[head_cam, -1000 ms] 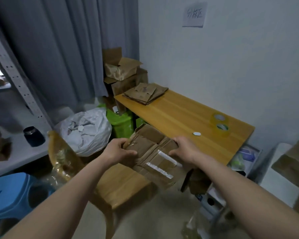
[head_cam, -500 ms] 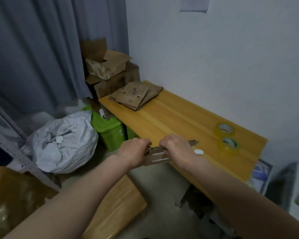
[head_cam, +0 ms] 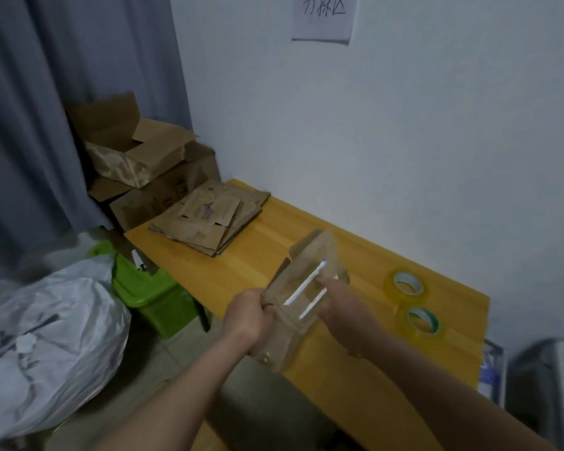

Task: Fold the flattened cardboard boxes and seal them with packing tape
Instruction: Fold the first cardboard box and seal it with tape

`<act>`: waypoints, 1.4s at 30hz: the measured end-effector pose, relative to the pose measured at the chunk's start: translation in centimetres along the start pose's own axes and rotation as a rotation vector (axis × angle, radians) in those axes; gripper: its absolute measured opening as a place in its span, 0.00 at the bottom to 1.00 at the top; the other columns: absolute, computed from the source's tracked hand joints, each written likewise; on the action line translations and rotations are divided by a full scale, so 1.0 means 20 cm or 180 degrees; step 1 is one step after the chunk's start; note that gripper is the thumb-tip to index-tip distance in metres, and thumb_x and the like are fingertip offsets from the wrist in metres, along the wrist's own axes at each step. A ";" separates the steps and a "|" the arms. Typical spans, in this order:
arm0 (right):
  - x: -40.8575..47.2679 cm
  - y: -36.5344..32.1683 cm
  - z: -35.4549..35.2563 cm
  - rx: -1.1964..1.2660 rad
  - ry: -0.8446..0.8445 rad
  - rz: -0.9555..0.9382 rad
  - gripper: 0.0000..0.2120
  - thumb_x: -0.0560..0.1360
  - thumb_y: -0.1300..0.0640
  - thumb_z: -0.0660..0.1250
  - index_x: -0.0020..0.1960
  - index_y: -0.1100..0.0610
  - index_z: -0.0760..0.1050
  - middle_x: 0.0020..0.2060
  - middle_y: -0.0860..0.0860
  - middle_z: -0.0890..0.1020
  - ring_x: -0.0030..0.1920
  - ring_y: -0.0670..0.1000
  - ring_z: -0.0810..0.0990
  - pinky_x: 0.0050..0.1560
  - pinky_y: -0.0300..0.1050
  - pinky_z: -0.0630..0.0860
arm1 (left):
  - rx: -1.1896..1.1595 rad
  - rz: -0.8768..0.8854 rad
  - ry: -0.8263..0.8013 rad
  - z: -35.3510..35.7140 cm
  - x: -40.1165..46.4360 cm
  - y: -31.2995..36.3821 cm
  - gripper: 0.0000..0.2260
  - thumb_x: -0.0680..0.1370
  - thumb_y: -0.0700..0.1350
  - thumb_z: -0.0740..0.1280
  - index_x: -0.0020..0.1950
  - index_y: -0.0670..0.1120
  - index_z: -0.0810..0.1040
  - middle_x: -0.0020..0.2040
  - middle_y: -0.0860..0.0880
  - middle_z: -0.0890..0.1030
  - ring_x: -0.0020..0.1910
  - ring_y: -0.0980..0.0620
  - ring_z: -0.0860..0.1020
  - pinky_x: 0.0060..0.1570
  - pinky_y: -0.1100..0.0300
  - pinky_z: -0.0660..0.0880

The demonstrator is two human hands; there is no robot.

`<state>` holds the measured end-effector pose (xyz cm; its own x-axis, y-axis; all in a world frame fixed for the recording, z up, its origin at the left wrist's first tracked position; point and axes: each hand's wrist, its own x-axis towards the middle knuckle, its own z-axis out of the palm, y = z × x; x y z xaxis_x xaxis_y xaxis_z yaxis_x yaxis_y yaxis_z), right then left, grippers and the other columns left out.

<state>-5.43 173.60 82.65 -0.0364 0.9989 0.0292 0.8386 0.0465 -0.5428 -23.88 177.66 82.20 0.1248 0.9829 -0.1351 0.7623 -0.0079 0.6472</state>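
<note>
Two hands grasp brown flattened cardboard box (head_cam: 302, 294) | lifted from the stool to yellow wooden table (head_cam: 261, 252) | folding next

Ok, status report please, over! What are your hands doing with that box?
Left hand and right hand both grip the flattened box over the table edge. Tape rolls untouched. Nothing blocking.

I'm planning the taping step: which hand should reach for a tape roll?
The right hand, probably. Both tape rolls lie on the table just to its right, while the left hand grips the box on the far side.
</note>
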 end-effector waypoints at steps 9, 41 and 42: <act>0.38 0.17 -0.02 0.2178 -0.0613 0.0815 0.39 0.72 0.35 0.62 0.77 0.51 0.56 0.72 0.52 0.67 0.69 0.53 0.70 0.67 0.57 0.70 | -0.1746 -0.0295 -0.0982 0.18 0.23 0.27 0.11 0.80 0.41 0.65 0.61 0.50 0.71 0.56 0.48 0.79 0.55 0.49 0.78 0.57 0.51 0.77; 1.59 0.44 0.19 0.3628 0.0704 0.2598 0.24 0.79 0.59 0.62 0.73 0.46 0.64 0.52 0.51 0.82 0.48 0.50 0.83 0.48 0.47 0.82 | -0.1487 -0.0337 -0.3523 0.25 1.95 0.22 0.15 0.78 0.46 0.69 0.61 0.60 0.72 0.64 0.60 0.73 0.60 0.55 0.75 0.55 0.53 0.76; 1.58 0.43 0.20 0.3659 0.0736 0.2597 0.25 0.79 0.60 0.62 0.73 0.46 0.64 0.51 0.50 0.82 0.48 0.50 0.83 0.50 0.48 0.81 | -0.1463 -0.0330 -0.3475 0.25 1.95 0.22 0.16 0.78 0.46 0.69 0.62 0.60 0.71 0.65 0.59 0.72 0.60 0.55 0.75 0.56 0.53 0.76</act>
<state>-1.45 205.62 75.57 0.4151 0.7294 -0.5438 -0.3218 -0.4414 -0.8376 -12.48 215.07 76.05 0.7208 0.2968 -0.6264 0.5292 0.3479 0.7739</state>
